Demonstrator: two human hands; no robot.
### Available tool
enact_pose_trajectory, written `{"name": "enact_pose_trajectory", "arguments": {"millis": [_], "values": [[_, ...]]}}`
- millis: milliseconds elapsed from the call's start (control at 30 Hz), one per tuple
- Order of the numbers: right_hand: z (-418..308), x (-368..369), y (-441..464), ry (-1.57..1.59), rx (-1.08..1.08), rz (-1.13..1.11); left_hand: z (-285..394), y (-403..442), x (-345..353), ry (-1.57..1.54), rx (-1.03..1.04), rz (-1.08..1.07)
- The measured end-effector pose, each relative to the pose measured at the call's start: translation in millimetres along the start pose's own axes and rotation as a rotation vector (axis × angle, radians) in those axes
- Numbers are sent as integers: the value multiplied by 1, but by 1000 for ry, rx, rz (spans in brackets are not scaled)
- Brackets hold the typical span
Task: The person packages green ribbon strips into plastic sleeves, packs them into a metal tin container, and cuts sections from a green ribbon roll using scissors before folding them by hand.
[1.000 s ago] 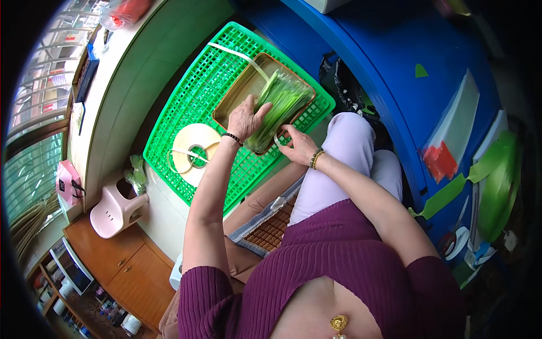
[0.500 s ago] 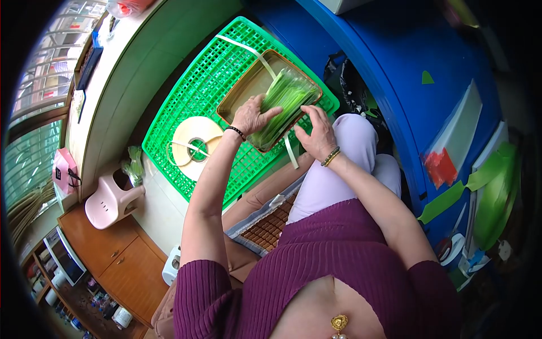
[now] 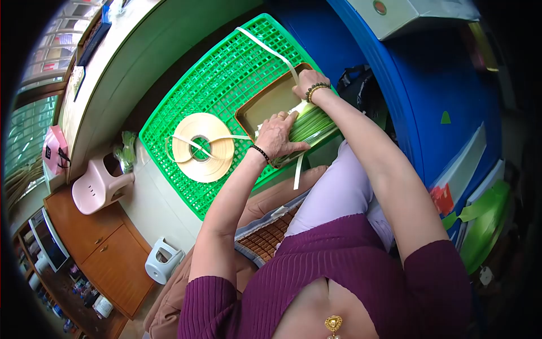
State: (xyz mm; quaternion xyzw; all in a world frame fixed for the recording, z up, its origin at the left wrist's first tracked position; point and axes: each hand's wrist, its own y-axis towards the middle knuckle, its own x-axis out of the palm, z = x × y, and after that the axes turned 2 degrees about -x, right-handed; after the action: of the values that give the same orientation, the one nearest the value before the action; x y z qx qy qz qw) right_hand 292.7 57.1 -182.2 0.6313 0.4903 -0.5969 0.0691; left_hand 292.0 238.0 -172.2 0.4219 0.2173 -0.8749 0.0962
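Note:
A bundle of green stalks [image 3: 311, 125] in clear wrap lies in a brown-rimmed tray [image 3: 244, 116] on an upturned green crate [image 3: 197, 76]. My left hand [image 3: 275, 135] rests on the bundle's left part with its fingers spread. At the tray's far right corner, my right hand [image 3: 309, 82] has its fingers curled down by a pale strap [image 3: 268, 48]; what they hold, if anything, is hidden. One end of the strap hangs below the tray's near edge. The roll of pale strap [image 3: 220, 155] lies flat on the crate, left of the tray.
A pink stool [image 3: 93, 186] and a small white stool [image 3: 164, 260] stand on the floor at the left. A wrapped green bunch [image 3: 126, 151] lies by the pink stool. A blue surface [image 3: 451, 90] is at the right, with a white box [image 3: 403, 17] on top.
My right hand has moved from the tray's near side to its far right corner, its arm now crossing over the bundle's right side. My left hand stays on the bundle. The view has shifted.

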Motion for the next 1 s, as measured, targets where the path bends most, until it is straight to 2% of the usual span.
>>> {"name": "enact_pose_trajectory", "arguments": {"millis": [100, 233, 300, 333, 367, 433, 500, 567, 633, 700, 767, 833, 867, 967, 1000], "values": [[-4, 23, 16, 65, -51, -38, 1, -1, -1, 8, 6, -8], [-23, 34, -5, 89, -376, -140, 6, -3, -4, 13, -1, 0], [-30, 39, -12, 152, -499, -286, -1, -2, 5, 9, 18, 33], [-29, 43, -20, 211, -503, -118, -5, -1, 8, 8, 34, 68], [-24, 44, -26, 212, -489, -128, -9, -1, 13, -3, 36, 56], [-16, 21, -48, 489, -424, 156, -5, 0, 7, 14, -4, 64], [6, 1, -83, 497, -336, 270, -4, -1, 8, 34, -13, 48], [28, -13, -125, 441, -216, 122, -2, -1, 7, 11, -32, 60], [42, 2, -156, 316, -116, -75, 0, -2, 5, -1, -19, 62], [47, 26, -177, 252, -72, -64, 0, -3, 7, 52, -8, 93], [51, 52, -179, 310, -53, -27, 2, -3, 6, 60, -32, 45], [50, 60, -179, 370, -50, -12, 5, -6, 6, 71, -27, 89], [54, 63, -185, 407, -72, 25, 5, -7, 5, 45, -71, 6], [56, 46, -209, 418, -135, 64, 16, -20, 4, 201, -20, 2], [58, 39, -219, 413, -173, 50, 23, -23, 4, 223, -60, -21]]}}
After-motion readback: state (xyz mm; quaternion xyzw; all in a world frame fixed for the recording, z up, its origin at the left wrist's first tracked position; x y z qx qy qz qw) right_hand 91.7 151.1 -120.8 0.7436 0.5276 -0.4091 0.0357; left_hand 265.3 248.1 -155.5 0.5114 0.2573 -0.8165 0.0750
